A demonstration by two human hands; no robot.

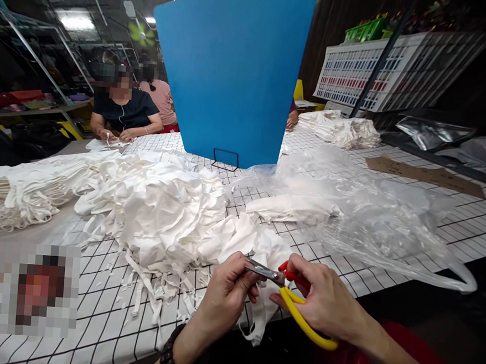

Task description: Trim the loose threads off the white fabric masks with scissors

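With fingers pinched together, my left hand (223, 291) grips a white fabric piece (265, 308), whose strap loop hangs over the table's front edge. My right hand (326, 301) is closed on scissors (265, 270) that have one red and one yellow handle. Their blades point left and sit right at my left fingertips, slightly apart. The exact spot where they meet the cloth is hidden by my fingers. Just beyond lies a big loose pile of white fabric pieces (166, 204) with straps trailing toward me.
Neat stacks of white straps (13, 196) lie at left. A blue board (237, 76) stands mid-table on a wire foot. Clear plastic bags (373, 219) spread at right near a cardboard strip (426, 175). Small offcuts dot the checked tablecloth (88, 304). A co-worker (123, 110) sits across, handling white cloth.
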